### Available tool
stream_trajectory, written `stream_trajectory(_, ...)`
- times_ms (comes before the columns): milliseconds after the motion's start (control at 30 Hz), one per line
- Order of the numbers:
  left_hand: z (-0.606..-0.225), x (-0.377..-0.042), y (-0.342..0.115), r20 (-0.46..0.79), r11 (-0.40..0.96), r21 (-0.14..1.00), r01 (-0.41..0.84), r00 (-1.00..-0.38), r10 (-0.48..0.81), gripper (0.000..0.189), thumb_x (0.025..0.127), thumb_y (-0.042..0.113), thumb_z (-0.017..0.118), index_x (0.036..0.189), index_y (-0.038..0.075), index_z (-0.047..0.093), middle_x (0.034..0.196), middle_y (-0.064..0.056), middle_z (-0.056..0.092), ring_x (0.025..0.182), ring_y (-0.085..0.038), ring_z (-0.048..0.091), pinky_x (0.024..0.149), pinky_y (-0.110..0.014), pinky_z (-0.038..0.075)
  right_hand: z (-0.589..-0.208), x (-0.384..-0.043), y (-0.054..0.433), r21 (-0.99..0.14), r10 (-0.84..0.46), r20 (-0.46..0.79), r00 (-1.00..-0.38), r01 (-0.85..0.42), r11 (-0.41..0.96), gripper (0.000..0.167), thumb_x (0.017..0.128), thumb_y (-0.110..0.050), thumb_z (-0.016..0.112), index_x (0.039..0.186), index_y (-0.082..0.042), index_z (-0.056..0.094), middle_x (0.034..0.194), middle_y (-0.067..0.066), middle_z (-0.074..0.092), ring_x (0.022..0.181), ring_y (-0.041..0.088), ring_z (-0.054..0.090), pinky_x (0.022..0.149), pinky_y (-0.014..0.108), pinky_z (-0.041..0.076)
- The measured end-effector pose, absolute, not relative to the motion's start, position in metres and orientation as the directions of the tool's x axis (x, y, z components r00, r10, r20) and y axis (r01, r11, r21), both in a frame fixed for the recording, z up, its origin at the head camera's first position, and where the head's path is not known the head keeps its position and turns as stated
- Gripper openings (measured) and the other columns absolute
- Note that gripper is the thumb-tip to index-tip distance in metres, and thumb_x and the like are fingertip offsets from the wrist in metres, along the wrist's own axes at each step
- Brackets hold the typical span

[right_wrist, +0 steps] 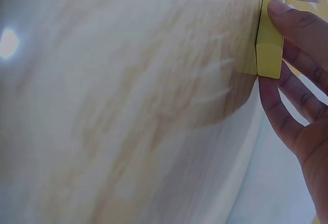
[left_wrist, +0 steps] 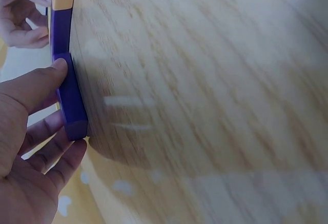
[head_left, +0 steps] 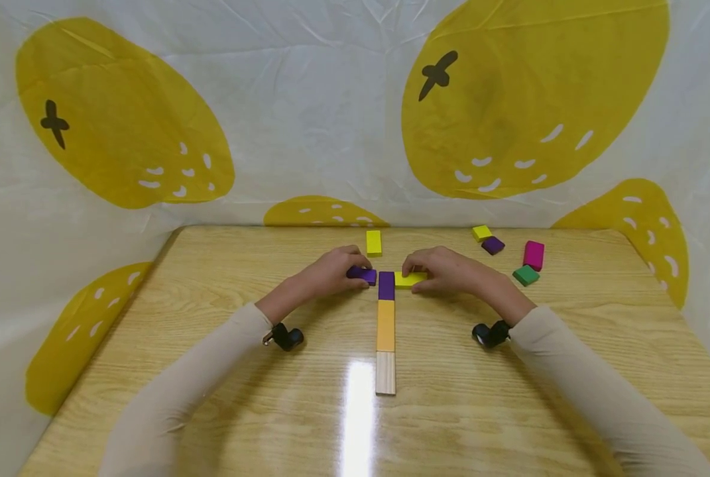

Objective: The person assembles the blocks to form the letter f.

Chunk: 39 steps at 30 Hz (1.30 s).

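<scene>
A column of blocks lies on the table: a plain wood block point(head_left: 386, 373) nearest, an orange block point(head_left: 386, 325) after it, a dark purple block point(head_left: 386, 285) at the far end. My left hand point(head_left: 335, 270) pinches a violet block point(head_left: 363, 275) just left of the dark purple one; in the left wrist view the thumb lies along the violet block point(left_wrist: 73, 98) and fingertips are at its end. On the other side, my right hand point(head_left: 447, 270) grips a yellow block point(head_left: 407, 280), whose inner end meets the dark purple block's right side.
Behind the column lies another yellow block point(head_left: 374, 243). Toward the back right are a small yellow block point(head_left: 482, 232), a dark purple block point(head_left: 493, 245), a magenta block point(head_left: 533, 255) and a green block point(head_left: 526, 275). A fruit-printed cloth point(head_left: 319, 132) hangs along the table's back edge.
</scene>
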<state>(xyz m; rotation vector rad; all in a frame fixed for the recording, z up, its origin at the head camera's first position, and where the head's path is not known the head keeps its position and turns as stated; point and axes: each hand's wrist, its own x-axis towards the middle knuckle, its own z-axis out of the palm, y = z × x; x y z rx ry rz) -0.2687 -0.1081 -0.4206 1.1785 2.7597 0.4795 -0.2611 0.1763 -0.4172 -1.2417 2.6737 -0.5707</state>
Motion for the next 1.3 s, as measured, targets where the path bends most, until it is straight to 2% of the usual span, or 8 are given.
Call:
stream_trajectory(667,-0.423,-0.269,-0.104,0.061,0.621,0.355,0.699,-0.680,0.731,0.034,0.091,0.028,0.079,0.117,0.007,0.075,0.108,-0.007,0.067,0.091,-0.015,0.060,0.080,-0.028,0.052,-0.417,-0.262,0.176,-0.398,-0.753,0.019,-0.658,-0.696,0.598,0.024,0.089,-0.018,0.081,0.110,-0.013,0.070,0.111,-0.001,0.070,0.099,0.017,0.064,0.091,0.038,0.056)
stream_trajectory(933,-0.424,-0.270,-0.111,0.038,0.613,0.387,0.689,-0.676,0.736,0.044,0.090,0.031,0.080,0.125,0.006,0.070,0.112,-0.006,0.065,0.097,-0.017,0.062,0.086,-0.028,0.054,-0.420,-0.261,0.183,-0.374,-0.772,0.043,-0.634,-0.727,0.576,0.030,0.089,-0.020,0.081,0.115,-0.011,0.070,0.120,0.005,0.070,0.105,0.023,0.065,0.094,0.044,0.054)
stream_trajectory(1100,-0.424,-0.271,-0.117,0.047,0.585,0.406,0.702,-0.655,0.754,0.041,0.089,0.027,0.081,0.123,0.006,0.072,0.115,-0.005,0.067,0.102,-0.017,0.063,0.091,-0.029,0.054,-0.422,-0.260,0.191,-0.358,-0.790,0.081,-0.608,-0.757,0.546,0.028,0.090,-0.017,0.080,0.116,-0.012,0.071,0.120,0.005,0.070,0.096,0.020,0.063,0.089,0.042,0.054)
stream_trajectory(1300,-0.423,-0.271,-0.116,0.070,0.556,0.393,0.732,-0.627,0.776,0.034,0.091,0.023,0.079,0.119,0.005,0.074,0.111,-0.007,0.068,0.099,-0.017,0.064,0.088,-0.029,0.055,-0.421,-0.258,0.193,-0.370,-0.799,0.115,-0.590,-0.772,0.517,0.026,0.090,-0.014,0.079,0.115,-0.012,0.072,0.116,0.003,0.071,0.088,0.016,0.062,0.081,0.037,0.056)
